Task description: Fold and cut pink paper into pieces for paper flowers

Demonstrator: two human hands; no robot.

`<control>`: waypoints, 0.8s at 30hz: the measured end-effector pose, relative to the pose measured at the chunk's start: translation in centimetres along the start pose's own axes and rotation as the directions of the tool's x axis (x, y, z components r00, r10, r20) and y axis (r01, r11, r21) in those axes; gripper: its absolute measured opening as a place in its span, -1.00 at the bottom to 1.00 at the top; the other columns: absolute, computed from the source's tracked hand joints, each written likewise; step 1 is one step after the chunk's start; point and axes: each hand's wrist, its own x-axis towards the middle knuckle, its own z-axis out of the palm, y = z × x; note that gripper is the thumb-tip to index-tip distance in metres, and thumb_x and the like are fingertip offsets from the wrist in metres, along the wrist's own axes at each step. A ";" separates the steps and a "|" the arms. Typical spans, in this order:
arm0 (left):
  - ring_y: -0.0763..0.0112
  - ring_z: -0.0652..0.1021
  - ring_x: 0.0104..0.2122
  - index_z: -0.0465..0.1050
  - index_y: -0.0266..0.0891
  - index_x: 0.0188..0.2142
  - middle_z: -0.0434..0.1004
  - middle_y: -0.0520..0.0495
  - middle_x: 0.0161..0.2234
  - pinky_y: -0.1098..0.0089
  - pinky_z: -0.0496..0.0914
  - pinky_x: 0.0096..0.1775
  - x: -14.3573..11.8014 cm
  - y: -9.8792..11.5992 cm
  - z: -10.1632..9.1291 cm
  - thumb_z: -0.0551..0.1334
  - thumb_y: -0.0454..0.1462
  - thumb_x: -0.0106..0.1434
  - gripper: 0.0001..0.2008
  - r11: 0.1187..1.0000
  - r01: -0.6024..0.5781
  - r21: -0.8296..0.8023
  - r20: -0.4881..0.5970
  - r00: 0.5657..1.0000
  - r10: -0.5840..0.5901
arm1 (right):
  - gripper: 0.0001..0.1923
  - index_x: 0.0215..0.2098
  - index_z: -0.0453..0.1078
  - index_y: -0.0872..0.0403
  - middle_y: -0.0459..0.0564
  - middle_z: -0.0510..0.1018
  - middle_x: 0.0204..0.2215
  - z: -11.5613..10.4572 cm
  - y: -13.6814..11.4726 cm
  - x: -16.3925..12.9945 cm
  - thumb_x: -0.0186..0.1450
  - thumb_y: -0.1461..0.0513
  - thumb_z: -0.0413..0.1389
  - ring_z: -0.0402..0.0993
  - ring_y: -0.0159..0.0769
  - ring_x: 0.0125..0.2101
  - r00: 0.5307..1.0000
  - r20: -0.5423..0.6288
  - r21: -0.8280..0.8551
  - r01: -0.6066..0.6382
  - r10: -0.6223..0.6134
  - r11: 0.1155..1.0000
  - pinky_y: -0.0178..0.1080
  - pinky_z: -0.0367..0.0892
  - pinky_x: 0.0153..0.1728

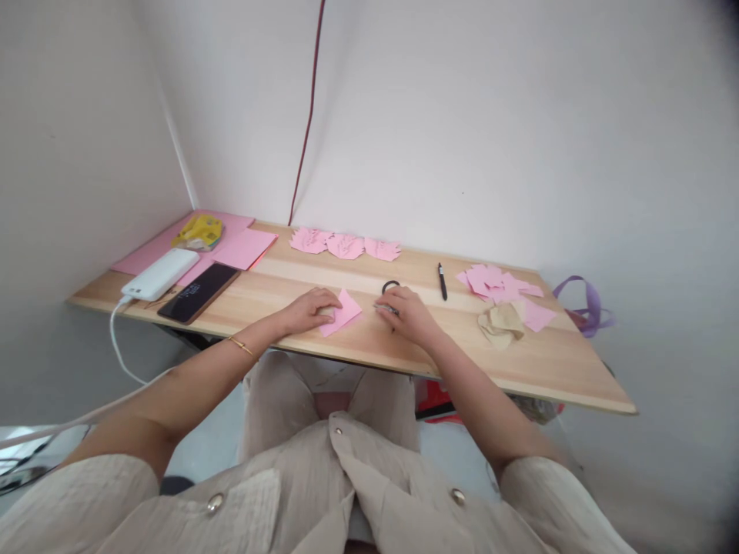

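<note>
The left hand (312, 309) pinches pointed pink paper (348, 313); the right hand (409, 315), seemingly gripping black-handled metal scissors (385, 308), could nick it by slipping.

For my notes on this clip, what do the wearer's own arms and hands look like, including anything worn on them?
Both the left hand and the right hand are ungloved. A thin gold-coloured bracelet circles the left wrist; none shows on the right. The short beige sleeves leave the forearms bare. Fingernail details are too small to tell.
</note>
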 end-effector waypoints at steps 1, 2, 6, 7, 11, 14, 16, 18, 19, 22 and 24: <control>0.26 0.41 -0.09 0.40 -0.24 -0.08 0.45 -0.19 -0.14 0.22 0.25 -0.01 0.0 0.1 0.0 0.16 -0.12 0.21 -0.66 1.000 -0.001 0.010 -0.003 1.000 0.001 | -0.69 -0.12 0.42 0.13 0.14 0.46 -0.17 0.6 -0.7 1.0 0.32 0.12 -0.02 0.32 -0.19 -0.14 0.999 0.022 0.018 0.035 -0.035 0.999 -0.12 0.23 -0.10; 0.26 0.40 -0.08 0.40 -0.23 -0.08 0.46 -0.18 -0.14 0.21 0.24 0.00 -0.1 0.1 -0.1 0.16 -0.12 0.21 -0.66 1.000 -0.006 0.017 -0.009 1.000 0.007 | -0.65 -0.06 0.39 0.15 0.15 0.45 -0.13 1.1 -1.3 1.9 0.31 0.11 -0.01 0.31 -0.19 -0.12 0.997 0.036 0.027 0.067 -0.068 0.997 -0.13 0.21 -0.06; 0.26 0.39 -0.07 0.39 -0.22 -0.10 0.46 -0.15 -0.13 0.22 0.25 0.00 -0.1 0.5 -0.2 0.14 -0.13 0.23 -0.69 0.999 0.024 0.039 -0.015 1.000 -0.023 | -0.55 0.03 0.34 0.12 0.16 0.42 -0.09 3.2 -2.5 4.5 0.23 0.08 0.10 0.30 -0.17 -0.13 0.975 0.215 0.000 0.056 -0.054 0.998 -0.12 0.19 -0.08; 0.26 0.39 -0.07 0.39 -0.22 -0.10 0.46 -0.15 -0.14 0.23 0.26 -0.01 -0.1 0.5 -0.2 0.13 -0.13 0.23 -0.70 0.999 0.029 0.042 -0.013 0.999 -0.029 | -0.59 -0.01 0.37 0.08 0.13 0.42 -0.12 3.6 -2.5 4.8 0.23 0.08 0.11 0.31 -0.19 -0.16 0.968 0.250 -0.006 0.035 -0.032 0.999 -0.13 0.20 -0.10; 0.28 0.41 -0.09 0.39 -0.22 -0.10 0.47 -0.14 -0.13 0.25 0.28 -0.02 0.1 1.0 -0.4 0.05 -0.13 0.28 -0.70 0.997 0.055 0.052 0.002 0.998 -0.055 | -0.72 -0.13 0.43 0.07 0.07 0.44 -0.22 3.9 -2.1 4.9 0.24 0.12 0.10 0.33 -0.24 -0.23 0.963 0.269 0.005 -0.022 0.020 1.000 -0.22 0.20 -0.19; 0.27 0.42 -0.10 0.39 -0.22 -0.06 0.47 -0.15 -0.13 0.24 0.29 -0.03 0.3 1.3 -0.5 0.00 -0.12 0.31 -0.66 0.994 0.082 0.069 -0.002 0.997 -0.082 | -0.82 -0.21 0.41 0.11 0.02 0.45 -0.33 3.4 -1.6 4.5 0.25 0.21 0.06 0.34 -0.30 -0.32 0.960 0.276 0.024 -0.064 0.055 0.998 -0.28 0.19 -0.27; 0.26 0.41 -0.08 0.39 -0.20 -0.05 0.47 -0.14 -0.11 0.22 0.28 -0.01 0.3 1.3 -0.5 0.00 -0.11 0.31 -0.65 0.994 0.070 0.081 -0.004 0.998 -0.070 | -0.86 -0.28 0.41 0.12 0.02 0.43 -0.34 3.0 -1.1 4.2 0.25 0.27 0.03 0.34 -0.30 -0.32 0.963 0.262 0.016 -0.072 0.065 0.997 -0.29 0.19 -0.28; 0.25 0.39 -0.06 0.41 -0.17 -0.07 0.46 -0.13 -0.10 0.21 0.27 0.00 0.2 1.2 -0.4 0.01 -0.11 0.30 -0.66 0.995 0.044 0.093 0.007 0.999 -0.045 | -0.89 -0.35 0.40 0.13 0.06 0.42 -0.28 2.4 -0.5 3.9 0.23 0.30 0.03 0.33 -0.29 -0.27 0.970 0.236 -0.006 -0.063 0.062 0.998 -0.28 0.19 -0.25; 0.25 0.38 -0.06 0.42 -0.17 -0.07 0.45 -0.13 -0.10 0.22 0.26 0.01 0.1 1.1 -0.4 0.02 -0.11 0.29 -0.66 0.994 0.033 0.099 0.016 0.999 -0.035 | -0.89 -0.37 0.39 0.13 0.07 0.41 -0.26 2.0 -0.2 3.8 0.22 0.31 0.03 0.33 -0.29 -0.26 0.971 0.228 -0.015 -0.065 0.067 0.998 -0.28 0.19 -0.25; 0.25 0.37 -0.06 0.42 -0.16 -0.07 0.42 -0.14 -0.09 0.23 0.25 0.00 0.0 1.1 -0.3 0.05 -0.11 0.28 -0.67 0.993 0.020 0.119 0.023 0.999 -0.022 | -0.89 -0.38 0.35 0.13 0.03 0.44 -0.35 0.2 1.2 3.4 0.23 0.31 -0.01 0.34 -0.31 -0.33 0.968 0.212 -0.019 -0.136 0.137 0.991 -0.28 0.21 -0.29; 0.24 0.36 -0.06 0.41 -0.17 -0.05 0.40 -0.15 -0.09 0.23 0.25 0.00 -0.1 1.2 -0.3 0.07 -0.10 0.27 -0.66 0.992 0.013 0.127 0.025 1.000 -0.016 | -0.88 -0.40 0.32 0.11 -0.01 0.45 -0.43 -1.3 2.5 2.9 0.24 0.29 -0.03 0.35 -0.32 -0.38 0.967 0.135 0.002 -0.218 0.216 0.976 -0.27 0.24 -0.32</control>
